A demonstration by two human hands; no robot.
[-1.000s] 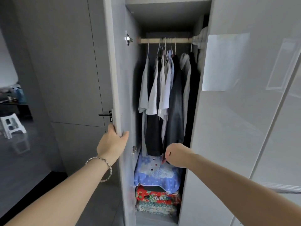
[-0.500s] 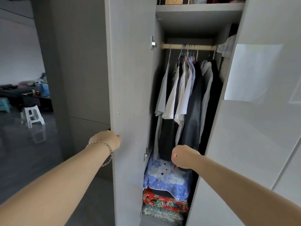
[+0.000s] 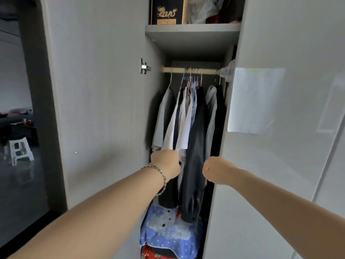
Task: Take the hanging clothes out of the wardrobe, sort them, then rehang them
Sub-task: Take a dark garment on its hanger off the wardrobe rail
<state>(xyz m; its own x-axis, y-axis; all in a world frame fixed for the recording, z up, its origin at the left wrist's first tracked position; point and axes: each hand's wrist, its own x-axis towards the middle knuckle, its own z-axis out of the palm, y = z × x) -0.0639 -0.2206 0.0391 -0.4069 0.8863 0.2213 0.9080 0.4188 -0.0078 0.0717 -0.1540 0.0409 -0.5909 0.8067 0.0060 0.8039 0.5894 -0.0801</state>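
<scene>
a: what's biggest around the grips?
b: the open door [image 3: 97, 101] fills everything left of the left grip [image 3: 165, 163]. a glossy door [image 3: 280, 174] stands just right of the right grip [image 3: 214, 171].
a: and the hanging clothes?
b: the hanging clothes [image 3: 194, 128] are straight ahead of both grips, on a wooden rail [image 3: 175, 70] high above them. pale shirts hang over the left grip, and a dark garment hangs between the two.
a: what has each got hold of?
b: the left grip's fingers go in under the shirt hems, out of sight, so i cannot tell. the right grip is curled like a fist before the dark cloth. whether it pinches any, i cannot tell.
a: smaller things?
b: a folded blue blanket [image 3: 168, 228] lies below both grips, and there's a bracelet [image 3: 161, 176] on the left wrist.
</scene>
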